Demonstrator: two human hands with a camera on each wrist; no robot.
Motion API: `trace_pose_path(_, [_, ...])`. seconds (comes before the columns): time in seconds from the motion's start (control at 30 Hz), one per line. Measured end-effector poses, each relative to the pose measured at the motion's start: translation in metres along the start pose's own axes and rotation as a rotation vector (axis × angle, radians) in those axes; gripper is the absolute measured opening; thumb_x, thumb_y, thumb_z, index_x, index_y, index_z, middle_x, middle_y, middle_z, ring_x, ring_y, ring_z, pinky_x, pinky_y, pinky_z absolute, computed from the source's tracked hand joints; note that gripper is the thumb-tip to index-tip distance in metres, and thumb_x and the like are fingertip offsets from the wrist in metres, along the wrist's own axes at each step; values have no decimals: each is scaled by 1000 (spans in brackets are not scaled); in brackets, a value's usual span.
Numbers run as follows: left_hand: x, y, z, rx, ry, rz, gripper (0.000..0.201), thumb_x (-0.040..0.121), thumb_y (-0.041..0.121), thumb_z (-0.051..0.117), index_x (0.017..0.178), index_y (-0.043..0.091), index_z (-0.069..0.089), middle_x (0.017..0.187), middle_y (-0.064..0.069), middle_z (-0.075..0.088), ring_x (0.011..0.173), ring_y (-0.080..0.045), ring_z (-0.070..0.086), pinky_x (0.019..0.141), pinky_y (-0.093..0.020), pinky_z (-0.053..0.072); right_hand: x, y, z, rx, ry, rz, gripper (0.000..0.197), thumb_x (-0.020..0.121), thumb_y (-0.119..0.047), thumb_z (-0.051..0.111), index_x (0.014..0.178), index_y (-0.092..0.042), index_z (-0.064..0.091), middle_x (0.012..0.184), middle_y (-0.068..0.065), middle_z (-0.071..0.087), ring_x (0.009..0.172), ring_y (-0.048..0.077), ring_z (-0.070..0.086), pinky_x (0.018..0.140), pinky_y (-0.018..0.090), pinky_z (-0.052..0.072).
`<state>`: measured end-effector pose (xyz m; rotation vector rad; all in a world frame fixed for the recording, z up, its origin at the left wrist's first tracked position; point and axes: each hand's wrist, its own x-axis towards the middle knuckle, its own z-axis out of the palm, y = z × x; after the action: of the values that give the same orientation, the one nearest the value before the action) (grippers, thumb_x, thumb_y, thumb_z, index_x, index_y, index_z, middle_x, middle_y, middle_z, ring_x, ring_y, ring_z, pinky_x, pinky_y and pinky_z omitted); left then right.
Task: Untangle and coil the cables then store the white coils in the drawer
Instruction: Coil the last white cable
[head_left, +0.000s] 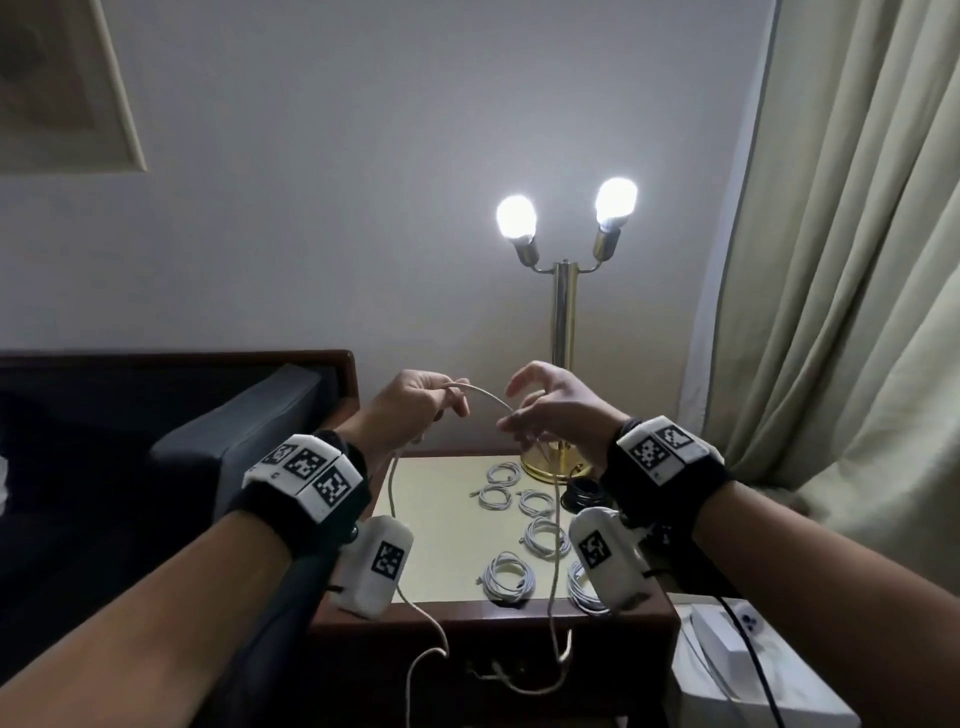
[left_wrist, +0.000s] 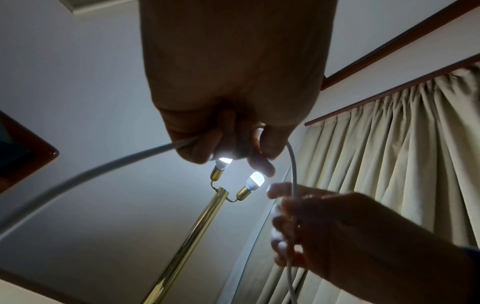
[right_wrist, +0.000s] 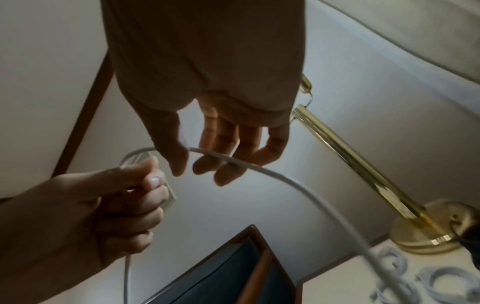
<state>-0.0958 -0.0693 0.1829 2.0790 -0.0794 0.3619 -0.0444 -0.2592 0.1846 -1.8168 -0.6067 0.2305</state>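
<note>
You hold a white cable (head_left: 480, 392) up over the nightstand (head_left: 447, 525), likely so its long tails hang free past the front edge and any tangle drops out. Your left hand (head_left: 410, 402) is curled round one stretch; your right hand (head_left: 550, 410) pinches the cable between thumb and forefinger, the other fingers (right_wrist: 249, 144) loose, probably ready to lay the first loop. Finished white coils (head_left: 543, 535) lie near the lamp (head_left: 563, 312), apparently parked there until all are wound. No drawer shows.
</note>
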Motion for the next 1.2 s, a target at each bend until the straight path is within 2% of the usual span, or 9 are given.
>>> trace_pose_path(0.1, [2,-2,3,32,-50,-26,25,98,18,54,77,14,65,55,4,39,46,-6,33,44,-19,29,0,-8,3,-76,-80,-105,9,81,-4,72,83,-1,63,57,8,56,44,13,50,44,18,40])
trace_pose_path(0.2, [2,-14,1,52,-59,-35,23,97,22,56,77,14,63,54,5,40,47,-7,34,46,-19,30,2,-1,-1,-79,-64,-145,14,85,-5,68,71,0,66,53,11,56,42,16,49,45,21,40])
trace_pose_path(0.33, [-6,-49,-13,80,-90,-122,24,95,24,60,76,12,65,49,6,43,45,-7,35,48,-21,29,2,32,-27,17,78,-81,26,85,8,60,60,1,62,45,13,54,34,17,48,38,18,36])
trace_pose_path(0.47, [-19,-82,-31,-101,-68,-203,20,89,23,67,79,6,68,54,1,40,50,-12,32,52,-24,26,-9,72,-47,-71,154,144,26,89,6,57,64,4,59,43,11,54,32,16,50,34,15,33])
trace_pose_path(0.57, [-27,-86,-26,-226,-63,-201,22,96,19,57,83,2,65,55,2,32,50,-10,25,51,-23,23,-18,91,-39,-166,-33,245,21,85,5,64,65,3,58,47,12,59,38,18,56,38,19,41])
trace_pose_path(0.7, [-28,-73,8,-174,-148,-167,23,98,17,54,83,5,66,55,4,33,47,-7,26,48,-20,21,-27,88,-1,-191,-209,178,16,79,-1,74,71,1,60,49,7,58,42,15,54,43,20,40])
trace_pose_path(0.9, [-43,-93,62,-190,-356,-211,37,99,33,48,78,9,66,51,8,33,48,-7,30,49,-18,27,-20,71,33,-51,-81,75,23,81,2,70,62,-2,57,42,5,47,34,14,41,38,18,32])
trace_pose_path(1.07, [-49,-135,34,-217,-139,-329,36,98,29,49,72,6,57,47,6,32,42,-8,31,45,-15,29,-18,89,0,-51,95,115,25,81,8,66,58,2,55,45,8,45,31,13,36,35,16,29])
trace_pose_path(1.2, [-58,-165,-2,-173,26,-286,32,84,35,62,67,8,60,62,-7,43,54,-15,37,47,-16,31,-30,122,-34,7,267,187,25,82,10,62,59,4,57,36,6,44,27,10,36,34,13,28])
